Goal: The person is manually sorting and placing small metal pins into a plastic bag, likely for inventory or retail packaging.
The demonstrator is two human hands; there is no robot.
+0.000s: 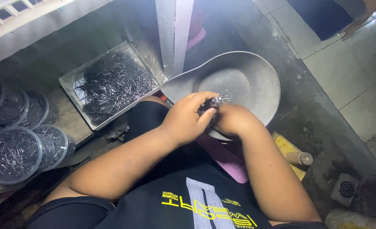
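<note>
both hands meet over the near rim of the grey metal pan (256,80). left hand (187,121) is curled shut, thumb and fingers pinched round a small bundle of thin metal pins (218,101); the shiny tips stick out just past the fingertips. right hand (234,121) sits right against it, knuckles up, fingers folded under; looks closed on the same bundle from below, but the grip itself is hidden by the left hand, so can't tell for sure. bundle is in the air between the two hands, just above the pan's near edge, not touching the pan as far as i can see.

pan is shallow, scoop-shaped, with a spout pointing left toward a square metal tray (71,82). tray is loaded with a loose heap of dark pins (114,82). a vertical metal post (174,34) stands between tray and pan. far left: stacked clear round plastic tubs (12,154), also full of pins. pink board (226,159) under the forearms, yellow block (287,152) beside it on the right.
</note>
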